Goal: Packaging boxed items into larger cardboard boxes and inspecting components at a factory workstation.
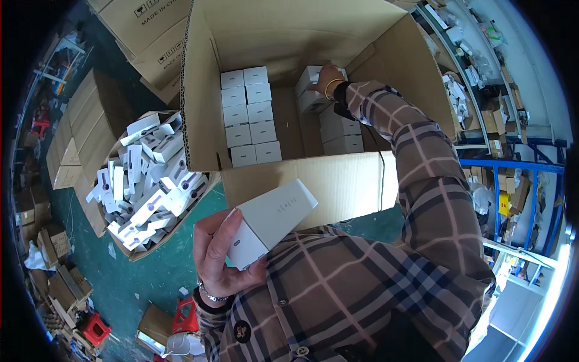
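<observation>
My left hand is closed round a white box, held tilted in front of my body below the large carton's near edge. The box has small grey print on its broad side and a small dark mark on its end. My right arm reaches over into the open brown carton. There my right hand grips a white box at the far right stack; its fingers are partly hidden. Rows of white boxes stand in the carton's left side, and more white boxes sit at its near right.
A second carton at left is heaped with loose long white boxes. Stacked brown cartons stand behind it. A red stool is on the green floor. Shelving with a blue frame lines the right side.
</observation>
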Demonstrator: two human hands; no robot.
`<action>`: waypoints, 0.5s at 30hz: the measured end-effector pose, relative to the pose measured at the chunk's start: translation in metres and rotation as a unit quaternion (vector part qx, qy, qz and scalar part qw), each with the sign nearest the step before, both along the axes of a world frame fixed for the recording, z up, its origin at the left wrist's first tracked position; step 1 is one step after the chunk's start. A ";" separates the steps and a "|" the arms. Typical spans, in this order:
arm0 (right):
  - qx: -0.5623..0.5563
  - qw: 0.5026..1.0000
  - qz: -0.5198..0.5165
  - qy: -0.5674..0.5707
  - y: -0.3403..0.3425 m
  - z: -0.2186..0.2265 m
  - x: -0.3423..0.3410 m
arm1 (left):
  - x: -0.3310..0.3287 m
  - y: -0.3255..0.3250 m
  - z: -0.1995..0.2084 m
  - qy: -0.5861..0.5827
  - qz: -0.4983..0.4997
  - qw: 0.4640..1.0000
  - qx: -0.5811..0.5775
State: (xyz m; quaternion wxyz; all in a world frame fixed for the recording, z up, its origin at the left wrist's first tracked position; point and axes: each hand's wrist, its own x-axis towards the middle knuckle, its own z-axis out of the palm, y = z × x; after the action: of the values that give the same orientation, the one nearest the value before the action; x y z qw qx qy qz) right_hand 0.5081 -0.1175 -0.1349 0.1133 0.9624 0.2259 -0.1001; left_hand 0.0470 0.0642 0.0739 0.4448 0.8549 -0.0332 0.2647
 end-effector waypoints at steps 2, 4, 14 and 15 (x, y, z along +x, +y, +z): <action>0.010 1.000 0.009 0.015 0.005 0.011 0.003 | -0.002 0.000 -0.001 0.019 0.016 1.000 -0.001; 0.037 0.998 0.033 0.046 0.014 0.034 0.002 | -0.004 -0.003 0.007 0.029 0.017 0.999 0.012; 0.506 0.843 0.138 0.120 -0.069 0.256 -0.204 | 0.037 -0.019 0.073 0.011 -0.023 0.998 0.049; 0.486 0.862 0.126 0.066 -0.097 0.258 -0.221 | 0.048 -0.025 0.074 0.016 -0.029 0.999 0.029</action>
State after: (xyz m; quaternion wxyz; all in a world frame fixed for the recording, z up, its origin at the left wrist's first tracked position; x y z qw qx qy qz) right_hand 0.2868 -0.2144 0.1234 -0.3727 0.8497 0.3721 -0.0256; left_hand 0.0953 0.0390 0.1477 0.4277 0.8703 -0.0589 0.2370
